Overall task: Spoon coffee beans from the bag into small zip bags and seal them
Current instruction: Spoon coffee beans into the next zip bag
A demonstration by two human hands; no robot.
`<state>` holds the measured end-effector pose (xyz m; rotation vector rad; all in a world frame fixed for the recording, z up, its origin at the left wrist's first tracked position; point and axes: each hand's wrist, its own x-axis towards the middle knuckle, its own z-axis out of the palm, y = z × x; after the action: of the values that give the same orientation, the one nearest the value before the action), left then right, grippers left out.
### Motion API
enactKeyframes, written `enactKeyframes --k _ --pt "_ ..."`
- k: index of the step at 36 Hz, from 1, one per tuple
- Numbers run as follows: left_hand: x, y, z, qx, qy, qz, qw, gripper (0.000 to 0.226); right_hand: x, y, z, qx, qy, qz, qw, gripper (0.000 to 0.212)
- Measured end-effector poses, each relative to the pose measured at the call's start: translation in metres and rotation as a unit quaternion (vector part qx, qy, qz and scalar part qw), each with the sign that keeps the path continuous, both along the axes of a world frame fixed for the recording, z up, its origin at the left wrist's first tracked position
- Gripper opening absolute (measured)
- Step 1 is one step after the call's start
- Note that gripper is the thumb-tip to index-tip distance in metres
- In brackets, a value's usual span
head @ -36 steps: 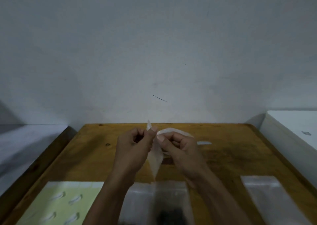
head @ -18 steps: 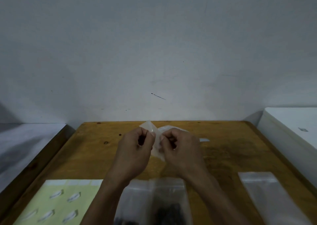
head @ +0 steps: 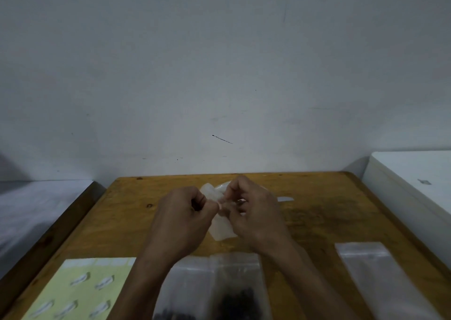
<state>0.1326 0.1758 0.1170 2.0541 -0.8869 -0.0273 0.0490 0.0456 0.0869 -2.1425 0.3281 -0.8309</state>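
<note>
Above the middle of the wooden table (head: 127,222), my left hand (head: 183,217) and my right hand (head: 253,212) both pinch the top of a small clear zip bag (head: 220,229), which hangs between them. Nothing can be seen inside this bag. A larger clear bag with dark coffee beans (head: 234,302) lies near the front edge, between my forearms. No spoon is visible.
A stack of clear zip bags (head: 380,278) lies at the front right. A yellow sheet with white stickers (head: 80,288) lies at the front left. A small white strip (head: 285,199) rests behind my right hand. A white box (head: 415,180) stands to the table's right.
The small bag went from hanging long and narrow to bunched between my fingertips. Both hands have shifted slightly while working its top.
</note>
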Motion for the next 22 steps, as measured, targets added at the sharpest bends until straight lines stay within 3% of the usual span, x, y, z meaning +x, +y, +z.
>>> enactKeyframes --k 5,9,11,14,17,22 --pt "0.004 0.005 -0.001 -0.015 -0.020 -0.026 0.999 0.023 0.003 -0.009 0.000 0.066 -0.019 0.017 0.997 0.030" --pt "0.015 0.010 -0.007 0.073 -0.119 -0.120 0.983 0.115 0.004 -0.016 -0.003 0.127 -0.032 0.047 0.990 0.019" --pt "0.019 0.008 -0.010 0.141 -0.191 -0.151 0.960 0.135 0.003 -0.017 -0.006 0.174 -0.041 0.074 0.981 0.010" --pt "0.018 0.005 -0.010 0.137 -0.185 -0.132 0.964 0.121 0.002 -0.017 -0.005 0.206 -0.014 0.088 0.975 0.009" --pt "0.015 0.003 -0.011 0.139 -0.221 -0.115 0.959 0.100 0.000 -0.022 -0.006 0.138 0.044 0.030 0.989 0.020" --pt "0.017 -0.002 -0.018 0.156 -0.246 -0.109 0.950 0.095 -0.001 -0.020 -0.004 0.062 0.071 -0.024 0.995 0.022"
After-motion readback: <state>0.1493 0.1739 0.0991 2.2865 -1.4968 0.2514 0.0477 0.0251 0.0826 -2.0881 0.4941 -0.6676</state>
